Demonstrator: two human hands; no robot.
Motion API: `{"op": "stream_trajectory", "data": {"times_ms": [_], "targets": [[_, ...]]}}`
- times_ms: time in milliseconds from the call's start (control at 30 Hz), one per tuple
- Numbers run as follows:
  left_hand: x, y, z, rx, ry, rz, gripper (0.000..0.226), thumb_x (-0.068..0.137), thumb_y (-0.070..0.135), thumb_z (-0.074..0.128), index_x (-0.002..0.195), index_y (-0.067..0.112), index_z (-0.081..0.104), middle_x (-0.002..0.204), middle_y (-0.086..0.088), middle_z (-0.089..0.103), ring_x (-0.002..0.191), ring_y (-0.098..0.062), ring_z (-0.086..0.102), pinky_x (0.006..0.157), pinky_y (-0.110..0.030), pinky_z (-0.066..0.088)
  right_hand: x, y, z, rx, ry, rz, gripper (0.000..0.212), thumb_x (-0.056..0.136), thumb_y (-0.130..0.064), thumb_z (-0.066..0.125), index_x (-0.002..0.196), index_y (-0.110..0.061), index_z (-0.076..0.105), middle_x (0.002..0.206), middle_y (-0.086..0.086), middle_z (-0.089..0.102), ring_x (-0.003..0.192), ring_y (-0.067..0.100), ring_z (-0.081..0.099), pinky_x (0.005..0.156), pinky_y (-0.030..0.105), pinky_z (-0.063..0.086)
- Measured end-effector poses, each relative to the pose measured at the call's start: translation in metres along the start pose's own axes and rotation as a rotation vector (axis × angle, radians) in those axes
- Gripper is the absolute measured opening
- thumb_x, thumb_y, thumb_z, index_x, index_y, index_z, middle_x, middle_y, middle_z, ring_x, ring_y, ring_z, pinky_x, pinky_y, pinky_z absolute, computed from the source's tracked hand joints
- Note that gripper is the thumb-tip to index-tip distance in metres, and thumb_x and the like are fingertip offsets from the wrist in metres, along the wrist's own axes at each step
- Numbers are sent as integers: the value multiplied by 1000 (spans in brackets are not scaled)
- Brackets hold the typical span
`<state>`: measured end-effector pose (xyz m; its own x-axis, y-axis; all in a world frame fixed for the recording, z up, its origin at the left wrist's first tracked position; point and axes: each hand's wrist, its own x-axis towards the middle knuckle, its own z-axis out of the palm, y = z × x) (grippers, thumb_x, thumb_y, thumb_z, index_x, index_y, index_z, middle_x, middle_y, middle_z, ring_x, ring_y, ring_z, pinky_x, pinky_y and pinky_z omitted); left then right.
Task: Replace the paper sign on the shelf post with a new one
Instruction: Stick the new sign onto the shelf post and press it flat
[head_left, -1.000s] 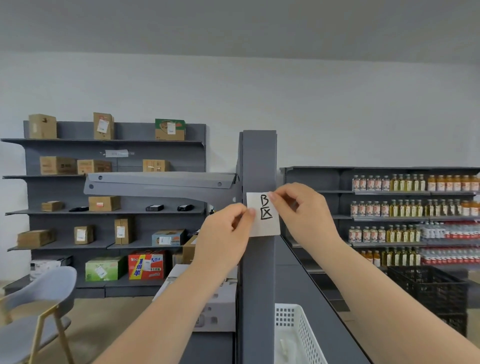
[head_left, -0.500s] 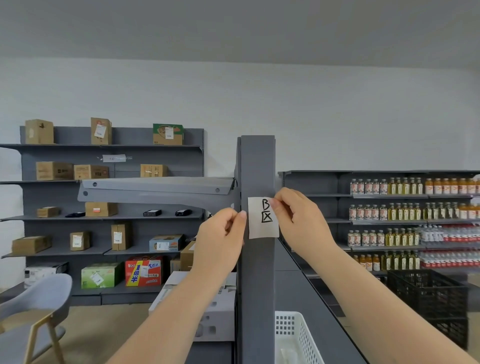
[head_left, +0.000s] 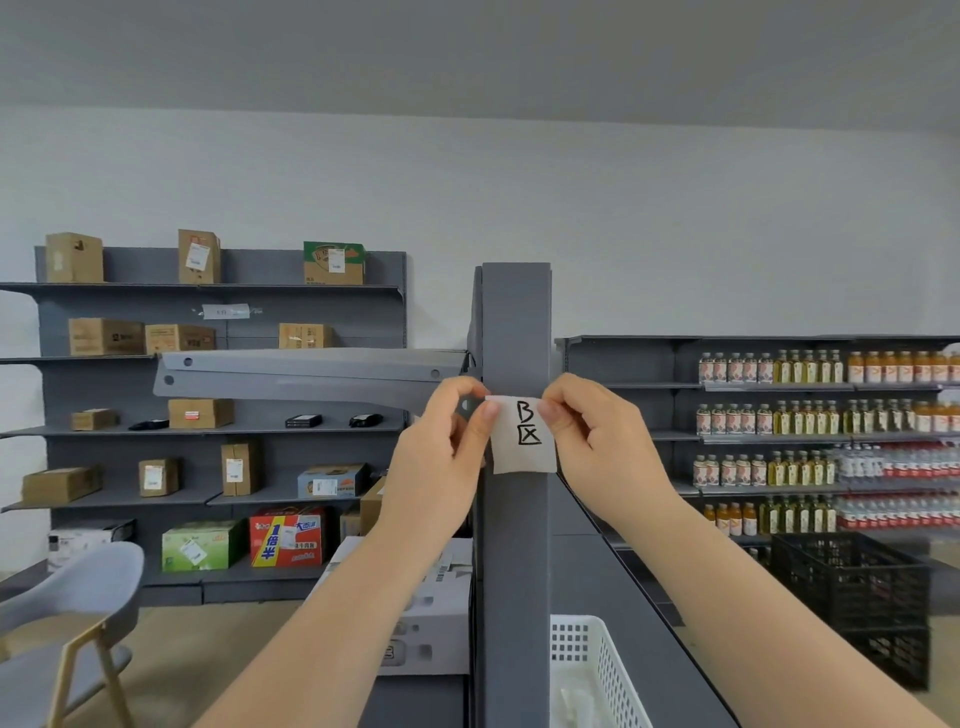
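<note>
A small white paper sign with black handwritten marks lies flat against the front of the grey shelf post at chest height. My left hand pinches the sign's upper left corner between thumb and forefinger. My right hand pinches its upper right corner. The lower edge of the sign hangs free against the post. No other paper sign shows on the post.
A grey shelf bracket juts left from the post. A white perforated basket sits low right of the post. Shelves of cardboard boxes stand at the left, bottle shelves and a black crate at the right, a grey chair bottom left.
My left hand let go of the sign's left edge for a moment, then came back to pinch its upper left corner. The right hand kept its hold on the upper right corner.
</note>
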<state>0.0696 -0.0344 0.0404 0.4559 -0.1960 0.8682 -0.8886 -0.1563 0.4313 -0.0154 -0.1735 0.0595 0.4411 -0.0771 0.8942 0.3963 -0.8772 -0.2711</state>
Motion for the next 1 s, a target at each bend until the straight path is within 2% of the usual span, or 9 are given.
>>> {"op": "stream_trajectory", "data": {"times_ms": [100,233,333,433,533,700,1000], "targets": [[3,0,2,38,15,-3,22,92,48,40,91,30,52,77,9,67,72,1,67,55,-22,57,4,-1,4,-17,-41,44,22,97,-22,49,77,-15,53,66,-6,52,60,11,43,53,30,37],[12,2,4,69,47,-25,27,96,43,42,86,21,54,78,7,69,72,-6,68,53,-40,58,13,2,9,-47,-5,110,22,97,-26,47,79,-15,53,70,-3,55,61,12,44,54,29,37],[18,9,3,204,63,24,29,98,43,40,83,21,50,74,12,63,67,-9,67,49,-42,56,19,3,9,-69,12,136,24,97,-28,47,79,-14,53,68,-3,54,61,13,44,55,34,40],[23,12,2,307,87,66,30,99,43,38,82,19,48,76,5,67,64,-15,67,47,-40,55,21,4,10,-80,21,141,25,97,-29,47,79,-14,52,67,-3,54,60,14,45,54,37,42],[24,11,3,351,104,94,30,98,42,40,84,17,50,83,0,73,66,-18,68,48,-40,56,20,4,11,-105,30,124,27,98,-31,46,78,-14,52,67,-2,56,57,11,45,52,34,41],[25,14,5,372,151,118,29,97,40,45,82,16,52,79,-2,74,63,-24,69,47,-41,56,21,1,12,-127,58,106,28,98,-31,45,79,-11,52,66,4,59,60,21,51,54,41,45],[25,19,8,406,175,117,30,97,37,46,79,14,51,78,-2,74,62,-21,70,43,-39,55,24,4,10,-99,65,97,29,96,-31,49,75,-11,51,57,5,53,57,28,50,54,43,46]]}}
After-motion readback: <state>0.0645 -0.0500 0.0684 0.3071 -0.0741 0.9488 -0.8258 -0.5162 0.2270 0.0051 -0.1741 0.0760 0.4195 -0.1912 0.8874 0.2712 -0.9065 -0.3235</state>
